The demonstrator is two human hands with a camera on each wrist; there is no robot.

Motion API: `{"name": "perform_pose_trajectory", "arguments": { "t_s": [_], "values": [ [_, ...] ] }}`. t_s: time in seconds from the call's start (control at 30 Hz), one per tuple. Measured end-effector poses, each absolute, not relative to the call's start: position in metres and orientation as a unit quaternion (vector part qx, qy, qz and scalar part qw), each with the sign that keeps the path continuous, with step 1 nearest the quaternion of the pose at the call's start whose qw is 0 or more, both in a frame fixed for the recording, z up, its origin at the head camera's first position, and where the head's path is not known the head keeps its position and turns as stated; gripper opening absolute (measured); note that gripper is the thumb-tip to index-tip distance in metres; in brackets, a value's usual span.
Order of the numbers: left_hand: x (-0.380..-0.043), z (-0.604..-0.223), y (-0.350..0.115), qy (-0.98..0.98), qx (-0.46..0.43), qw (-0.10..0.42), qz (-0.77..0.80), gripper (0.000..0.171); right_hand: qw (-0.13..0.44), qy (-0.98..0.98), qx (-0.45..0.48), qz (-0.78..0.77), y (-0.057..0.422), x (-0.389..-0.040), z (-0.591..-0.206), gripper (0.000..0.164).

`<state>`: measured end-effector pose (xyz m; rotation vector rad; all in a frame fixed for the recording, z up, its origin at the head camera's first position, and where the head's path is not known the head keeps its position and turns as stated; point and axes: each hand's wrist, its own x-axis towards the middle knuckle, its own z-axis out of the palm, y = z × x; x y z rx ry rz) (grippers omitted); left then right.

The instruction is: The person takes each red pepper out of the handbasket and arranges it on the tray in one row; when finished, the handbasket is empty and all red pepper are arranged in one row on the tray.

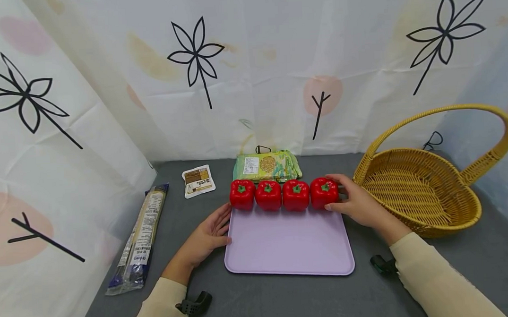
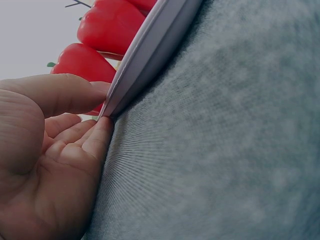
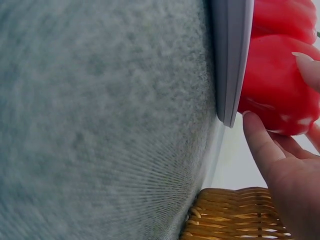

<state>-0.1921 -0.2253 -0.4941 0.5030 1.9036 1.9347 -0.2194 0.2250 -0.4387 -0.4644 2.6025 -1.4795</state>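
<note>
Several glossy red bell peppers with green stems stand in a row along the far edge of a pale purple tray (image 1: 288, 244). My right hand (image 1: 360, 203) grips the rightmost bell pepper (image 1: 324, 193), thumb at its front and fingers around its right and far side. In the right wrist view, this bell pepper (image 3: 280, 85) sits beside the tray rim (image 3: 232, 65). At the tray's left edge, my left hand (image 1: 206, 234) rests with its thumb and fingers touching the rim. The left wrist view shows the thumb (image 2: 65, 94) against that rim.
A yellow wicker basket (image 1: 413, 189) with a tall handle stands at the right. Behind the peppers lies a green packet (image 1: 267, 166). A small white-and-brown packet (image 1: 198, 181) and a long clear-and-blue package (image 1: 140, 239) lie at the left. Printed cloth walls border the grey table.
</note>
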Motion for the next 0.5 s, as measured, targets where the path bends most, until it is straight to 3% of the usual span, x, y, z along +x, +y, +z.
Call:
{"name": "perform_pose_trajectory", "arguments": {
  "t_s": [0.23,0.5],
  "values": [
    [-0.193,-0.493,-0.225,0.678,0.178,0.188,0.688,0.098,0.052,0.859,-0.15,-0.487,0.225,-0.216,-0.432,0.087],
    [-0.195,-0.496,-0.228,0.68,0.174,0.181,0.689,0.095,0.008,0.874,-0.172,-0.454,0.226,-0.203,-0.403,0.078]
  ]
}}
